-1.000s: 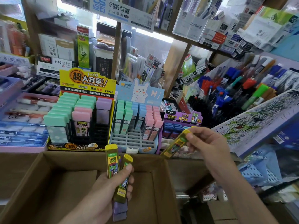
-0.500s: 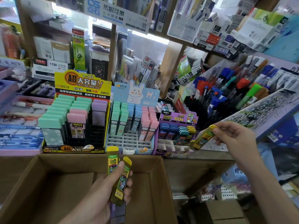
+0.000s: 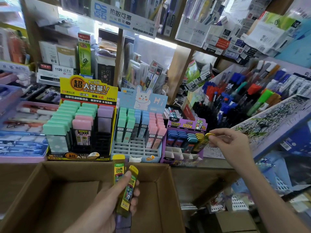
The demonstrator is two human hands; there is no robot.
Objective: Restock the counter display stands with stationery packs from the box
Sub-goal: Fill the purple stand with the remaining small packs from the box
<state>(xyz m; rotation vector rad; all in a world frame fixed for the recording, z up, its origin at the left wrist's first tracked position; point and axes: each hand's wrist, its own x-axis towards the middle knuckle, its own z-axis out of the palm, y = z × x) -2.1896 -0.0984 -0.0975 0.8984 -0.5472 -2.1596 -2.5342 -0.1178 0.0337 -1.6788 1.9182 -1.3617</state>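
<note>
The person's right hand pinched a yellow pencil-lead pack by its cap, thumb and forefinger closed on it. The pack leaned with its cap toward one o'clock. Its lower end was down in the rightmost column of the purple Ultraman display stand, just beside the yellow-capped packs standing there.

At the purple stand's nine o'clock stood the blue rabbit stand, and beyond that, again at nine o'clock, the yellow-headed stand. Both held pastel packs.

Down at the purple stand's seven o'clock, over the open cardboard box, the left hand gripped a small bundle. It held two yellow packs with caps at twelve o'clock and the thumb pressed along the nearer one. A purple pack poked out below the hand at six o'clock.
</note>
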